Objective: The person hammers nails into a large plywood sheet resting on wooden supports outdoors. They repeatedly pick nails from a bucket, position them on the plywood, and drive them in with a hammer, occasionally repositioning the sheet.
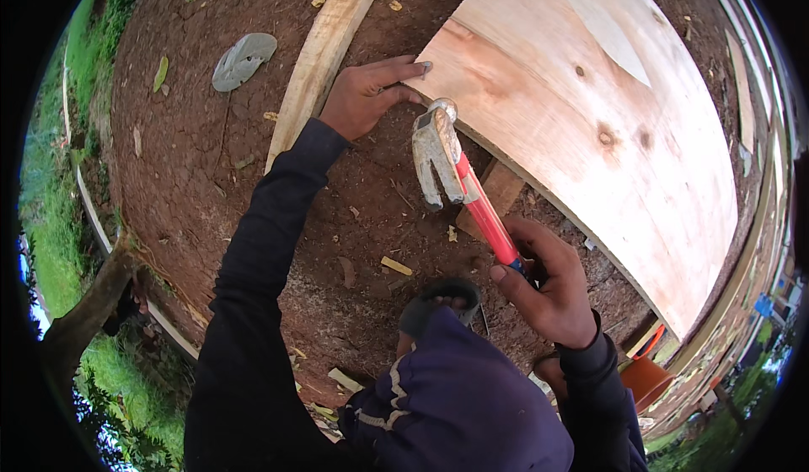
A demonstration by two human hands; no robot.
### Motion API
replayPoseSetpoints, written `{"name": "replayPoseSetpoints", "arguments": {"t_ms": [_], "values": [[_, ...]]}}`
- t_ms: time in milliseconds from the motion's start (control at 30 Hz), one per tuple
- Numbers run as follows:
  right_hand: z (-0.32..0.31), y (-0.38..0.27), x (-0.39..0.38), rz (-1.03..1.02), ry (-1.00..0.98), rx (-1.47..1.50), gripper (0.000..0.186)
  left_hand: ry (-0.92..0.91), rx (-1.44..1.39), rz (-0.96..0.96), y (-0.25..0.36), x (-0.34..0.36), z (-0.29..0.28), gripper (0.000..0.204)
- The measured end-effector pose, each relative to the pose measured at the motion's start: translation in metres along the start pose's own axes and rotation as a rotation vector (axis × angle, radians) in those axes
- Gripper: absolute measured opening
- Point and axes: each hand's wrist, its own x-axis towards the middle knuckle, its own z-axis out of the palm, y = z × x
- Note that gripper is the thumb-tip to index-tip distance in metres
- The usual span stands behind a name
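Plywood sheet (pixel 590 109) lies on bare soil; left hand (pixel 366 93) pinches something too small to identify at its near corner, right hand (pixel 552 291) closed around the red-handled hammer (pixel 459 177) poised just beside, so nailing looks barely begun.

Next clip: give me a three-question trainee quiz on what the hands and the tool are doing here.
1. True or false: the right hand grips the hammer by its red handle.
2. Where do the left hand's fingers rest?
A. on the plywood sheet's edge
B. on the plank
C. on the orange bucket
3. Fill in: the hammer's metal head is beside the sheet's ____ edge, close to the left fingertips.

Key
1. True.
2. A: the fingertips lie on the sheet's corner edge, next to the hammer head.
3. Near (the lower-left edge in the head view).
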Motion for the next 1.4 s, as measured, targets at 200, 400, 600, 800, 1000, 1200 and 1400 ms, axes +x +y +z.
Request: {"name": "replayPoseSetpoints", "arguments": {"t_ms": [200,400,600,800,1000,1200,1400], "values": [[-0.002,-0.01,-0.001,0.243,0.074,-0.059,0.025,0.022,0.007,-0.076,0.011,0.002,0.001,0.038],[0.002,-0.02,0.045,0.026,0.177,-0.272,0.022,0.044,-0.146,-0.157,0.008,0.001,0.005,0.039],[-0.006,-0.007,0.051,-0.019,0.125,-0.367,0.02,0.041,-0.09,-0.165,0.003,0.003,0.005,0.038],[-0.008,-0.043,0.038,-0.051,0.27,-0.289,0.02,0.055,-0.149,-0.162,0.001,0.001,0.009,0.037],[-0.005,-0.028,0.039,0.061,0.14,-0.335,0.022,0.026,-0.054,-0.165,0.004,0.001,0.003,0.038],[-0.008,-0.044,0.03,-0.092,0.318,-0.275,0.021,0.024,-0.109,-0.147,0.004,0.001,0.005,0.039],[-0.011,-0.03,0.044,0.0,0.163,-0.37,0.021,-0.002,-0.15,-0.179,0.003,-0.005,0.004,0.04]]}}
